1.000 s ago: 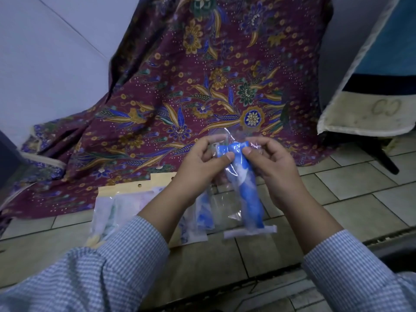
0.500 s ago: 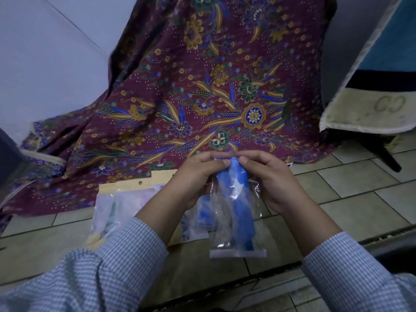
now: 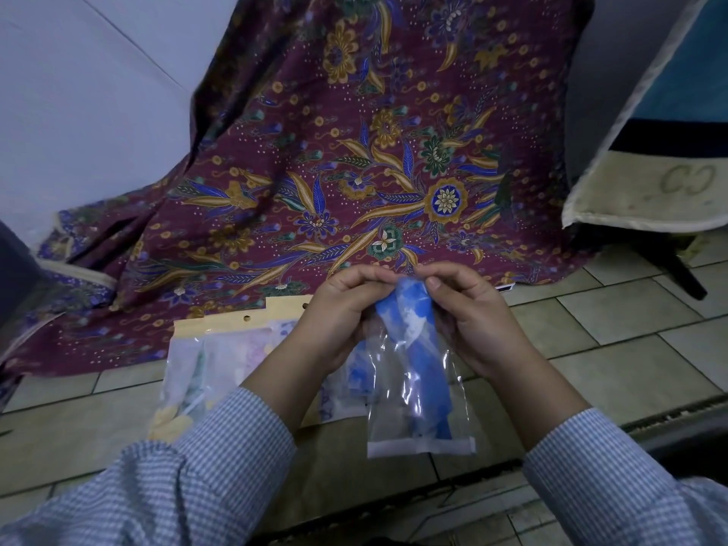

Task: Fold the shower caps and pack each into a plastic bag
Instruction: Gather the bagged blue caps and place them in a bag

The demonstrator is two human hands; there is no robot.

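A folded blue shower cap point(image 3: 418, 348) stands upright inside a small clear plastic bag point(image 3: 398, 423) that hangs in the air over the tiled floor. My left hand point(image 3: 342, 313) and my right hand point(image 3: 468, 321) pinch the bag's top edge from either side, fingertips almost meeting above the cap's upper end. The bag's white bottom strip point(image 3: 420, 447) hangs lowest. Behind my left forearm lies another bagged blue cap point(image 3: 356, 374), partly hidden.
A clear pack with a yellow header card point(image 3: 220, 329) holding pale caps lies on the tiled floor point(image 3: 638, 372) at left. A maroon floral cloth point(image 3: 354, 171) drapes behind. A cream-edged mat point(image 3: 646, 195) hangs at right over a dark stand leg point(image 3: 677, 269).
The bag with the blue cap has come lower and closer to me. The cap sits deeper in the bag, and my fingertips have drawn together at the bag's top.
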